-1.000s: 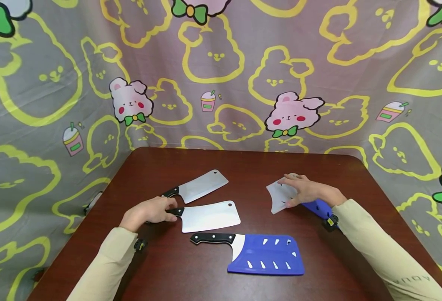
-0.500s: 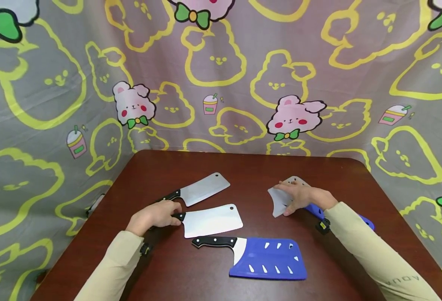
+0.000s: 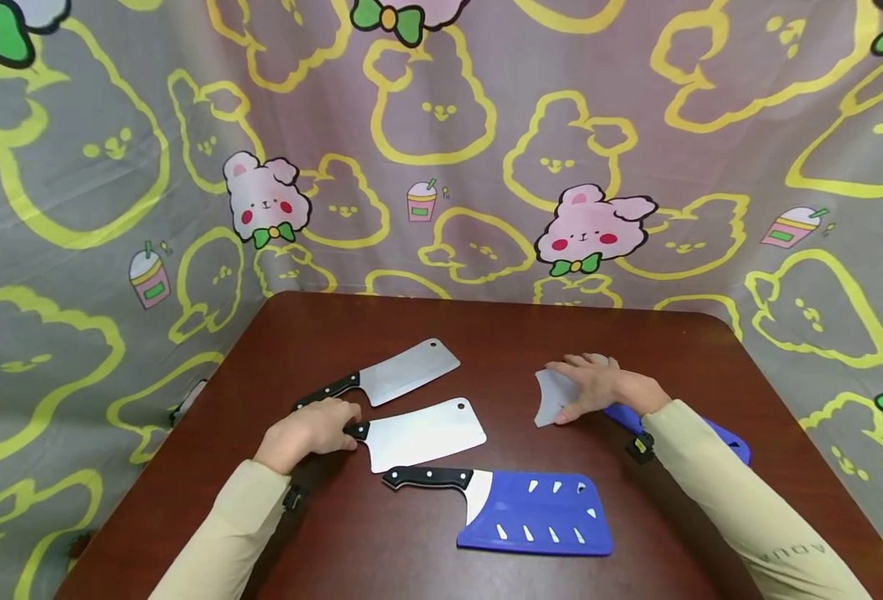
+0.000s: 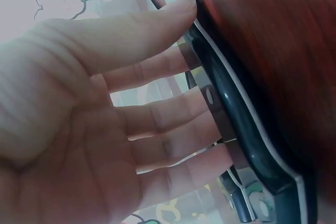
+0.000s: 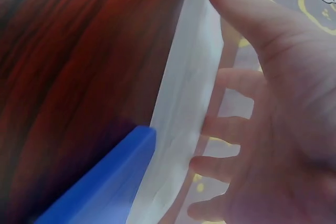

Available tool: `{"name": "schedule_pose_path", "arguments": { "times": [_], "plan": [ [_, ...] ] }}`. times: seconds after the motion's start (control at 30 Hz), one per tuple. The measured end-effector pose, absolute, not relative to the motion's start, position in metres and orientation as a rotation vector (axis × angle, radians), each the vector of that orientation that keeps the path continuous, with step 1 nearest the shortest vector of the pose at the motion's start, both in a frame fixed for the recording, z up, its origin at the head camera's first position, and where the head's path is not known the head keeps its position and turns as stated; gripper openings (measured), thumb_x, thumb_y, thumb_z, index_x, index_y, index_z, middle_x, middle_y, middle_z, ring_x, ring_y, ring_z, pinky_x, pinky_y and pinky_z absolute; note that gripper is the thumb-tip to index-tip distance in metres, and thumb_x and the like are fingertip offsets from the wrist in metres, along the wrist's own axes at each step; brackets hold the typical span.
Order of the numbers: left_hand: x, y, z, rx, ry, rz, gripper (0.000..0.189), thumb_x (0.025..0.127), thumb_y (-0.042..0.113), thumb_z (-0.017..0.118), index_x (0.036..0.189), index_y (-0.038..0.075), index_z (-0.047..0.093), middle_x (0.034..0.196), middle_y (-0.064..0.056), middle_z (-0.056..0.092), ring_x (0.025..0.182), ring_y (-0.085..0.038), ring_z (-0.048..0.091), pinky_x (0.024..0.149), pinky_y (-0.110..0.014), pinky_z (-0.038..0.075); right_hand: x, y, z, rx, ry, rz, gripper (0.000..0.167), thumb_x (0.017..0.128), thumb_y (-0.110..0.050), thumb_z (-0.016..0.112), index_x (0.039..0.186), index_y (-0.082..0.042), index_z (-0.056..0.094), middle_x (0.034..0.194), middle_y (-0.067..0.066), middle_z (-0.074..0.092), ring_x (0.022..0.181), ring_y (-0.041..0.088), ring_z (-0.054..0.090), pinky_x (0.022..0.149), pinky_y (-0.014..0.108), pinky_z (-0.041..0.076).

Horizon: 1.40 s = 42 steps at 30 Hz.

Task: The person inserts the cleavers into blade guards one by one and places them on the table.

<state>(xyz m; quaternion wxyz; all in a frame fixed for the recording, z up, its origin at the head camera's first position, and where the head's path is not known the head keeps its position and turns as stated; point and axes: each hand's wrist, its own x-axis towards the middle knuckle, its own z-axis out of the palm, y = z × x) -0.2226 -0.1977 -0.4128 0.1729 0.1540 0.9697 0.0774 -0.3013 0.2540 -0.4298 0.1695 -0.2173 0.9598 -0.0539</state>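
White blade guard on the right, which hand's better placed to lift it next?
Probably the right hand: it lies over the white blade guard, while the left hand is at a bare cleaver's handle.

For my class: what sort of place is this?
Probably a makeshift recording corner: cartoon-print cloth hangs behind a wood-toned table, and a small black device sits at each wrist.

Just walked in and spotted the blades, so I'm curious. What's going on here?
A person's left hand holds the nearer bare cleaver by its black handle. The right hand lies over a pale blade cover, thumb toward its near edge; a blue piece beside it is partly hidden by the arm. Another bare cleaver lies behind the first. A third cleaver lies in front, its blade in a blue slotted cover.
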Motion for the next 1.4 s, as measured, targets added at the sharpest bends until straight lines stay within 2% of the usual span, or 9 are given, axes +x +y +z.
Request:
{"name": "schedule_pose_path", "arguments": {
  "times": [0.13,0.27,0.4,0.63,0.87,1.0,1.2,1.3,1.4],
  "plan": [
    [-0.224,-0.198,-0.415,0.455,2.748,0.224,0.027,0.083,0.019,0.078,0.106,0.008,0.067,0.092,-0.004,0.064,0.08,-0.018,0.054,0.074,-0.039,0.048,-0.3,0.256,-0.434,-0.627,2.768,-0.161,0.108,0.069,-0.072,0.073,0.151,-0.016,0.033,0.15,0.024,0.034,0.133,0.052,0.031,0.101,0.073,0.027],
    [-0.224,-0.197,-0.415,0.49,2.742,0.234,0.024,0.084,0.018,0.077,0.103,0.008,0.066,0.09,-0.003,0.063,0.078,-0.017,0.053,0.072,-0.036,0.047,-0.3,0.256,-0.436,-0.647,2.804,-0.16,0.106,0.068,-0.073,0.073,0.149,-0.015,0.037,0.14,0.02,0.044,0.123,0.044,0.039,0.094,0.061,0.04],
    [-0.225,-0.196,-0.415,0.507,2.75,0.242,0.022,0.084,0.017,0.077,0.099,0.007,0.065,0.087,-0.003,0.062,0.077,-0.017,0.052,0.07,-0.035,0.046,-0.3,0.254,-0.435,-0.616,2.815,-0.128,0.107,0.066,-0.074,0.073,0.148,-0.015,0.039,0.135,0.017,0.047,0.116,0.035,0.041,0.088,0.052,0.044],
    [-0.23,-0.195,-0.418,0.509,2.739,0.214,0.021,0.083,0.017,0.077,0.097,0.008,0.064,0.086,-0.003,0.061,0.077,-0.017,0.053,0.071,-0.036,0.046,-0.3,0.252,-0.433,-0.614,2.892,-0.085,0.108,0.061,-0.075,0.076,0.142,-0.01,0.045,0.127,0.02,0.048,0.113,0.038,0.038,0.095,0.062,0.036],
    [-0.238,-0.192,-0.418,0.505,2.717,0.192,0.019,0.084,0.017,0.076,0.098,0.011,0.064,0.089,-0.001,0.062,0.079,-0.017,0.053,0.073,-0.035,0.047,-0.302,0.249,-0.433,-0.649,3.039,0.045,0.106,0.056,-0.07,0.082,0.132,-0.004,0.049,0.115,0.024,0.045,0.11,0.041,0.036,0.101,0.063,0.028],
    [-0.239,-0.19,-0.416,0.5,2.68,0.207,0.019,0.084,0.015,0.074,0.099,0.01,0.063,0.088,-0.001,0.061,0.079,-0.018,0.052,0.071,-0.035,0.046,-0.3,0.25,-0.433,-0.726,3.116,0.024,0.102,0.056,-0.068,0.084,0.126,-0.004,0.046,0.11,0.023,0.045,0.107,0.043,0.038,0.099,0.064,0.028],
    [-0.243,-0.187,-0.412,0.546,2.646,0.221,0.022,0.083,0.016,0.073,0.1,0.01,0.06,0.085,0.0,0.057,0.078,-0.017,0.051,0.069,-0.033,0.044,-0.299,0.254,-0.433,-0.757,3.157,-0.067,0.097,0.063,-0.059,0.086,0.135,-0.009,0.044,0.112,0.023,0.051,0.105,0.042,0.048,0.092,0.065,0.035],
    [-0.246,-0.183,-0.406,0.572,2.649,0.257,0.022,0.082,0.017,0.073,0.097,0.01,0.059,0.081,-0.001,0.057,0.073,-0.016,0.051,0.065,-0.031,0.042,-0.299,0.257,-0.43,-0.77,3.171,-0.132,0.085,0.07,-0.047,0.086,0.135,-0.009,0.047,0.108,0.023,0.053,0.1,0.038,0.049,0.084,0.056,0.041],
    [-0.249,-0.179,-0.399,0.623,2.66,0.308,0.022,0.082,0.018,0.073,0.095,0.01,0.057,0.076,-0.001,0.056,0.068,-0.014,0.049,0.061,-0.028,0.04,-0.299,0.26,-0.427,-0.822,3.203,-0.225,0.07,0.077,-0.03,0.084,0.132,-0.003,0.049,0.104,0.021,0.054,0.095,0.034,0.048,0.077,0.046,0.043]
  ]
}}
